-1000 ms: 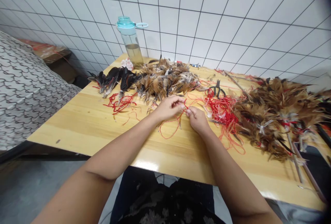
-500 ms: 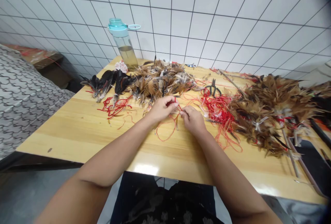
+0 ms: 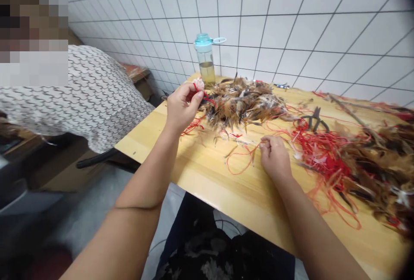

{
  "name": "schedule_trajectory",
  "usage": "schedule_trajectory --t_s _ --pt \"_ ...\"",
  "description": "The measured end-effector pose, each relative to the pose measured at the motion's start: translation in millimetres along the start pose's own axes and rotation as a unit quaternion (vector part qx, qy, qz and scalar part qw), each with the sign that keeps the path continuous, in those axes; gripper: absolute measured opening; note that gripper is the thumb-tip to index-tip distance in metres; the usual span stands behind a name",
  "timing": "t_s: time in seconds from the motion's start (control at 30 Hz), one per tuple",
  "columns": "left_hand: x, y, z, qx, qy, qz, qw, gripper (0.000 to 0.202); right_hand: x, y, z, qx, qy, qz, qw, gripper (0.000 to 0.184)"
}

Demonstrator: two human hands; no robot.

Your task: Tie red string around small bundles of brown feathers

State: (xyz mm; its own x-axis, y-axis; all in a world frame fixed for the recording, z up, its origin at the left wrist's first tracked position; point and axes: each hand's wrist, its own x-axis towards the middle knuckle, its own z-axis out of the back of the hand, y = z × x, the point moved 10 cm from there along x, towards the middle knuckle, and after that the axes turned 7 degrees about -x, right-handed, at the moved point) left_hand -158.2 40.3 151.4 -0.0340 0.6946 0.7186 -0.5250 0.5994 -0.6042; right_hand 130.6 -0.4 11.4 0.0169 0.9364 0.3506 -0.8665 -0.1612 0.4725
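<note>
My left hand [image 3: 184,105] is raised at the left part of the table, its thumb and fingers pinched on a red string [image 3: 207,95] that hangs toward the feathers. My right hand [image 3: 274,155] is closed over the tabletop, gripping the end of a thin red thread [image 3: 237,172] that lies in a loop on the wood. Behind and between the hands lies a pile of brown and grey feathers [image 3: 242,101]. A tangle of red string [image 3: 323,148] is to the right of my right hand.
Black-handled snips [image 3: 313,121] lie behind the tangle. A bottle with a turquoise lid [image 3: 207,62] stands near the tiled wall. More brown feathers [image 3: 381,163] cover the right side of the table [image 3: 207,189]. At the left sits a person in a patterned garment [image 3: 84,86].
My left hand has moved left, away from my right hand, with the red string. My right hand stays near the looped thread. The view has turned left, bringing a person into sight.
</note>
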Motion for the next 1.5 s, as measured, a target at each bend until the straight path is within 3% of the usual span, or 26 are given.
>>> schedule_trajectory --t_s 0.17,0.27,0.4,0.47,0.53,0.63,0.7,0.77,0.83,0.9,1.03,1.17,1.3,1.4,1.5 --pt "-22.3 42.5 55.4 0.142 0.002 0.044 0.989 0.013 -5.6 18.2 -10.7 -0.005 0.039 0.023 0.999 0.021" --pt "-35.0 69.4 73.3 0.17 -0.002 0.075 0.983 0.013 -7.4 24.4 -15.3 -0.013 0.051 0.033 0.998 0.021" --pt "-38.5 80.4 88.4 0.193 -0.058 0.068 0.977 0.015 -6.1 20.4 -17.7 -0.031 0.052 0.036 0.998 0.02" --pt "-38.9 83.6 92.0 0.207 -0.087 0.058 0.973 0.017 -4.6 15.3 -17.2 -0.035 0.049 0.034 0.998 0.02" --pt "-41.0 95.9 86.4 0.219 -0.065 0.066 0.971 0.019 -3.3 10.0 -16.8 -0.038 0.049 0.03 0.998 0.019" --pt "-51.5 126.4 64.2 0.239 0.068 0.105 0.963 0.022 -2.0 4.4 -16.2 -0.044 0.049 0.024 0.998 0.02" --pt "-59.4 135.8 61.0 0.258 0.108 0.116 0.953 0.03 -1.6 3.2 -15.7 -0.052 0.048 0.018 0.997 0.02" --pt "-60.4 128.6 68.1 0.281 0.085 0.104 0.95 0.033 -2.0 3.7 -16.0 -0.065 0.052 0.008 0.997 0.02" --pt "-56.3 107.2 69.9 0.286 0.055 0.069 0.954 0.03 -2.9 4.7 -16.9 -0.079 0.061 -0.004 0.995 0.021" --pt "-51.2 84.0 55.8 0.259 0.07 0.04 0.963 0.027 -3.9 6.0 -16.5 -0.088 0.066 -0.014 0.994 0.023" --pt "-48.6 51.0 -8.4 0.185 0.189 0.013 0.964 0.019 -3.9 5.4 -9.9 -0.093 0.043 -0.022 0.994 0.026" --pt "-48.9 45.6 -67.8 0.175 0.264 0.039 0.948 0.019 -1.9 -6.5 -3.1 -0.101 0.016 -0.047 0.994 0.027" --pt "-42.4 61.5 -90.0 0.261 0.279 0.11 0.917 0.014 1.3 -15.8 -3.5 -0.097 0.012 -0.049 0.994 0.023" --pt "-48.2 78.1 -93.8 0.305 0.321 0.169 0.881 0.018 4.1 -20.6 -6.9 -0.08 0.02 -0.05 0.995 0.022" --pt "-56.1 87.8 -92.8 0.303 0.331 0.193 0.873 0.022 6.2 -25.3 -7.9 -0.067 0.022 -0.065 0.995 0.022"
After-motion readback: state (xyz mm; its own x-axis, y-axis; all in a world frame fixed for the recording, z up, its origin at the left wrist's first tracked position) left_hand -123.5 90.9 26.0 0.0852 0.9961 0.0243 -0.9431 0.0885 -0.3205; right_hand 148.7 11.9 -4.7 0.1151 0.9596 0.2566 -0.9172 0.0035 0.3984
